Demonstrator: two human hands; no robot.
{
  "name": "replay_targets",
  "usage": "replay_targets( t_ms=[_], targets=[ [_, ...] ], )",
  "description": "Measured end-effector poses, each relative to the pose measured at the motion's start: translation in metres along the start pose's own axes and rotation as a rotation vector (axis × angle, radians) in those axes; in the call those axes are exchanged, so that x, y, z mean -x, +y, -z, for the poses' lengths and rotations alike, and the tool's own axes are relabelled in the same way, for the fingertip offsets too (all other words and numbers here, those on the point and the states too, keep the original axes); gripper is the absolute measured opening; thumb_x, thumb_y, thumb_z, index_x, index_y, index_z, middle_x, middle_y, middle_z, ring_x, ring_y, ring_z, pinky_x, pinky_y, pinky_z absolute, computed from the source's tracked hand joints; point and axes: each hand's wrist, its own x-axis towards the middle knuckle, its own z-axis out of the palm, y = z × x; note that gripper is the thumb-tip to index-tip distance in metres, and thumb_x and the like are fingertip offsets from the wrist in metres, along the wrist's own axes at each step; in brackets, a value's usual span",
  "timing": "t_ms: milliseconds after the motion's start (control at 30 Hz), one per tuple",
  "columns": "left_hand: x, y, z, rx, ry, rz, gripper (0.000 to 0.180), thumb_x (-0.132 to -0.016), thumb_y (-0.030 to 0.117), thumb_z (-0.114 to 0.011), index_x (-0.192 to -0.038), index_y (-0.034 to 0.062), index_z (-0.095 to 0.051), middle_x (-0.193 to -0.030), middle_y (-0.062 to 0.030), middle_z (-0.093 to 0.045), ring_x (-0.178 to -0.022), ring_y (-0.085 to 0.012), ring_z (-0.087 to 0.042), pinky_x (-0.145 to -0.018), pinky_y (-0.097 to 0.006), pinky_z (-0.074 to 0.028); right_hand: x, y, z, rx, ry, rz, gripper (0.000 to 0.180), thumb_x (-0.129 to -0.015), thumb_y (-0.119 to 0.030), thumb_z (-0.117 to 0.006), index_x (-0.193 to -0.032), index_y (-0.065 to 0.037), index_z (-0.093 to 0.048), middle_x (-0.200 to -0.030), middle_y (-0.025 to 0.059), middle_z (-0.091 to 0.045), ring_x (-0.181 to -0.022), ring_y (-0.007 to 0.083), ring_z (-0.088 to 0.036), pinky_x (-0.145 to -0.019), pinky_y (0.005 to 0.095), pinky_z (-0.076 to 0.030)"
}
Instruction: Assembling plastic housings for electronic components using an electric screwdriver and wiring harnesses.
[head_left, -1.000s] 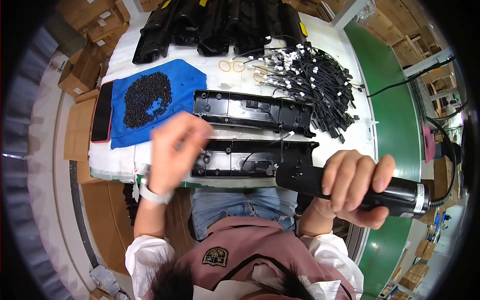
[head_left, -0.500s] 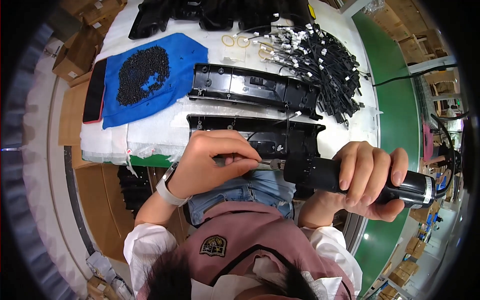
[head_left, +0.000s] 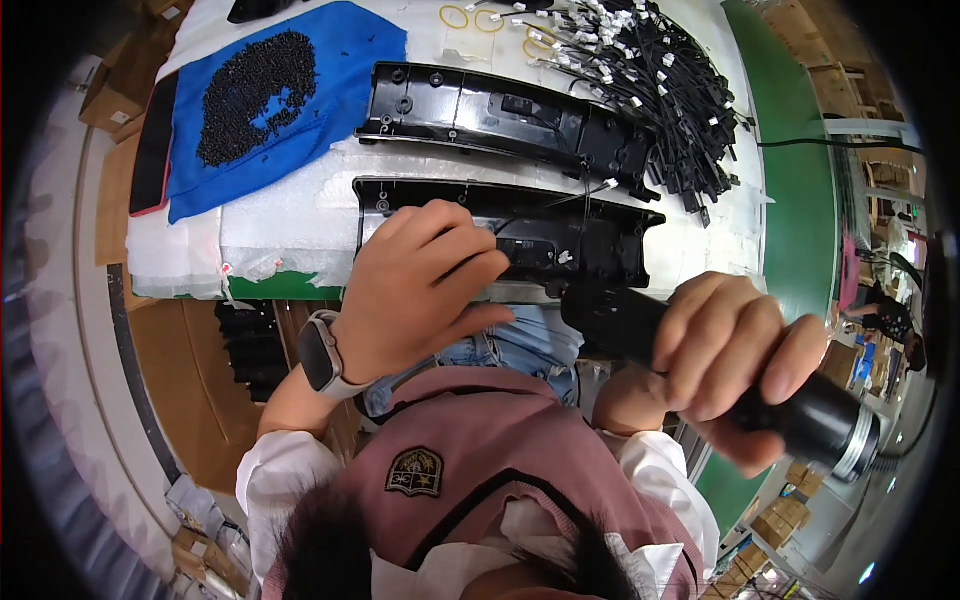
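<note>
My right hand (head_left: 725,355) is wrapped round a black electric screwdriver (head_left: 620,320), whose front end points toward the near edge of a long black plastic housing (head_left: 420,205). Its tip is hard to make out. My left hand (head_left: 420,280), a watch on its wrist, is over the left part of that housing, fingers bent and apart, thumb stretched out; nothing shows between them. A short cable with a white plug lies across the housing. Behind it, a second similar housing (head_left: 470,105) lies lengthwise, hollow side up.
Small black screws (head_left: 245,95) are heaped on a blue cloth (head_left: 330,130) at the left, beside a black slab with a red edge (head_left: 155,150). A pile of black cables (head_left: 690,130) with white plugs fills the back right. Yellow rubber bands (head_left: 489,21) lie behind the housings.
My left hand has left the screwdriver's tip, its pinch opening as it turned over toward the near housing. The screwdriver now slants, its rear lower. The whole view has shifted, with the table higher.
</note>
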Motion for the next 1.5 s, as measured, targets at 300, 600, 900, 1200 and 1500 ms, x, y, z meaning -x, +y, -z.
replay_targets(
  t_ms=[300,600,900,1200,1500],
  targets=[
    [0.012,-0.007,-0.013,-0.063,0.038,-0.029,0.033,-0.059,0.011,-0.079,-0.088,0.0067,-0.063,-0.094,-0.0039,-0.061,-0.087,-0.0256,-0.06,-0.065,-0.036,-0.048,-0.004,0.013,-0.005,0.149,-0.176,-0.09,0.04,-0.086,-0.034,-0.076,-0.102,-0.009,-0.05,-0.065,0.0017,-0.062,-0.044,0.0131,-0.058,-0.04,0.026,-0.045],
    [0.015,-0.008,-0.016,-0.073,0.05,-0.005,0.031,-0.057,0.011,-0.079,-0.084,0.007,-0.064,-0.091,-0.0023,-0.06,-0.086,-0.0233,-0.06,-0.063,-0.034,-0.048,-0.013,0.018,-0.009,0.181,-0.296,-0.171,0.036,-0.084,-0.028,-0.078,-0.096,-0.006,-0.051,-0.067,0.0055,-0.063,-0.046,0.0181,-0.059,-0.04,0.0289,-0.046],
    [0.011,-0.007,-0.018,-0.08,0.059,-0.03,0.024,-0.062,0.011,-0.078,-0.081,0.0063,-0.064,-0.087,-0.0015,-0.06,-0.084,-0.0215,-0.06,-0.062,-0.034,-0.047,-0.022,0.014,-0.018,0.229,-0.329,-0.256,0.032,-0.082,-0.021,-0.078,-0.091,-0.004,-0.052,-0.065,0.0071,-0.061,-0.047,0.021,-0.058,-0.042,0.0316,-0.048],
    [0.014,0.003,-0.014,-0.158,-0.015,0.008,0.012,-0.068,0.007,-0.068,-0.075,0.0068,-0.059,-0.08,-0.0037,-0.053,-0.081,-0.0223,-0.057,-0.064,-0.035,-0.046,-0.021,0.012,-0.023,0.206,-0.211,-0.24,0.035,-0.081,-0.021,-0.08,-0.092,-0.004,-0.052,-0.062,0.0047,-0.059,-0.047,0.0206,-0.057,-0.041,0.0329,-0.046],
    [-0.039,0.004,0.025,-0.265,0.139,-0.198,0.015,-0.063,0.007,-0.067,-0.069,0.0052,-0.054,-0.07,-0.0068,-0.048,-0.071,-0.0257,-0.054,-0.055,-0.034,-0.044,-0.011,-0.05,-0.021,-0.538,-0.186,0.294,0.021,-0.074,0.004,-0.077,-0.078,0.006,-0.056,-0.05,0.0132,-0.056,-0.037,0.0197,-0.054,-0.032,0.0324,-0.042]
  ],
)
